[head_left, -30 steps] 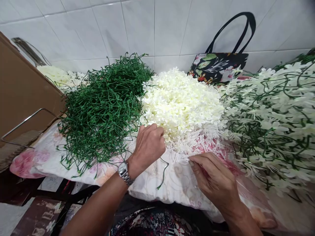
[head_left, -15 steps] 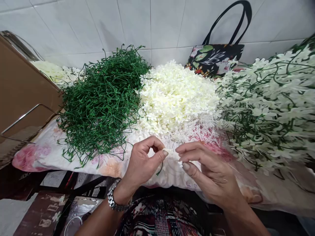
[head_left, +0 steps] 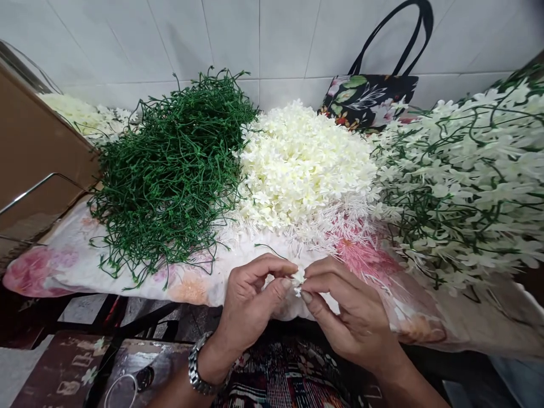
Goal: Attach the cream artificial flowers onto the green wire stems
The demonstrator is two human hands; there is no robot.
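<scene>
My left hand (head_left: 251,299), a metal watch at its wrist, pinches a small white artificial flower (head_left: 298,276) by its left side. A thin green stem (head_left: 267,248) sticks out behind those fingers. From the other side my right hand (head_left: 355,311) closes thumb and fingers on the same flower's petals. The fingertips of both hands nearly meet and partly cover it. Beyond the hands lie a heap of green plastic stems (head_left: 170,170) and a heap of loose white blossoms (head_left: 304,164). Thin white stamen strands (head_left: 314,224) edge the blossom heap.
White flowers on green stems (head_left: 467,187) are piled at the right. A cardboard box (head_left: 38,136) stands at the left. Against the tiled wall (head_left: 284,39) leans a black floral bag (head_left: 369,99). A flowered cloth (head_left: 191,289) covers the work surface.
My right hand has moved left, and its fingertips have come together with my left hand's at the flower. The green stem now points up and back instead of hanging below.
</scene>
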